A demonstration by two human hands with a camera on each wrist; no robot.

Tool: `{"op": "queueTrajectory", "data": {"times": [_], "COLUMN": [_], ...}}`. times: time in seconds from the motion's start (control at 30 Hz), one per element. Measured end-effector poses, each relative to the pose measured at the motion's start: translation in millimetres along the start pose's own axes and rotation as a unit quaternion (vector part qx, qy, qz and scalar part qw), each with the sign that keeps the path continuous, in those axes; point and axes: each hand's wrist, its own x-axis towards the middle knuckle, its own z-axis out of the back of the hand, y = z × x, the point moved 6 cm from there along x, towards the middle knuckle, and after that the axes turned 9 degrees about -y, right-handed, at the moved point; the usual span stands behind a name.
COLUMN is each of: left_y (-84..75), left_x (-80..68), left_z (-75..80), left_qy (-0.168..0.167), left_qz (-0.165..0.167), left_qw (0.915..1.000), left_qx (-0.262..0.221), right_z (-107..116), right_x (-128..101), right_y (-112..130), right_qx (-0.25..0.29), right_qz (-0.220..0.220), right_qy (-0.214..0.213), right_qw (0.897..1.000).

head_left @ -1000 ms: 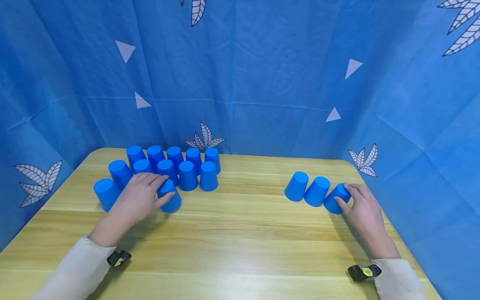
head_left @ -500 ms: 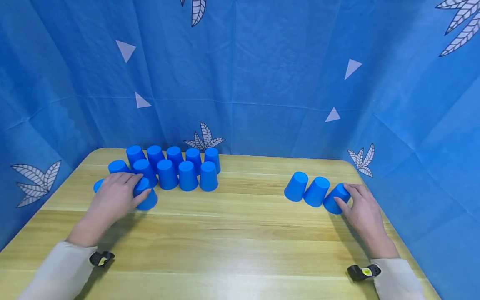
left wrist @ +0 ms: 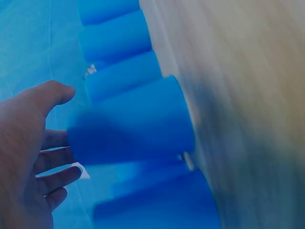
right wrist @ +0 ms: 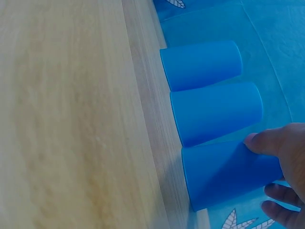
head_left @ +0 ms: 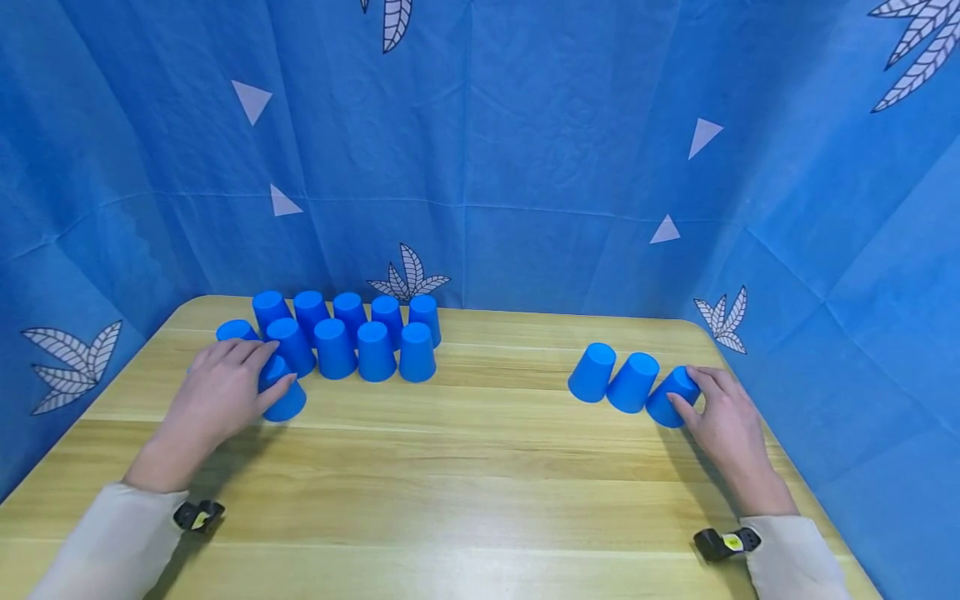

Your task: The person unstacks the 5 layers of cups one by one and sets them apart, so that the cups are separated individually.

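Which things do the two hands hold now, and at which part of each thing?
The left hand grips an upturned blue cup around its side wall. The right hand holds the rightmost cup of three by its closed top end, thumb on the side.

All the cups [head_left: 375, 350] are the same solid bright blue, no print on them. The table [head_left: 480, 483] under the cups is light wood with a streaky yellowish grain. Behind the table the backdrop [head_left: 480, 150] is blue cloth with white triangles and white outlined leaves. Sleeves [head_left: 112, 542] are beige.
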Motion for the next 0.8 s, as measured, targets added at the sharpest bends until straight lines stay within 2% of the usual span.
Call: {"op": "queueTrajectory", "data": {"times": [0.1, 0.23, 0.3, 0.63, 0.8], "left_y": [-9.9, -28.6, -38.2, -87.4, -114.4], "left_x": [5.0, 12.5, 16.4, 35.7, 44.6], "left_z": [4.4, 9.8, 10.3, -3.9, -10.8], "left_qy": [-0.029, -0.087, -0.095, -0.017, -0.02], "left_qz": [-0.028, -0.074, -0.082, -0.085, -0.114], "left_qw": [0.9991, 0.9925, 0.9906, 0.9924, 0.9866], "left_qx": [-0.013, -0.043, -0.054, -0.088, -0.115], "right_z": [0, 1, 0, -1, 0], "right_x": [0, 1, 1, 2, 1], "right_y": [0, 0, 0, -1, -1], "right_qx": [0.0, 0.001, 0.001, -0.005, -0.004], "right_qz": [0.004, 0.008, 0.008, -0.003, -0.004], "right_qy": [-0.003, -0.006, -0.004, 0.011, 0.009], "right_qw": [1.0, 1.0, 1.0, 1.0, 1.0]}}
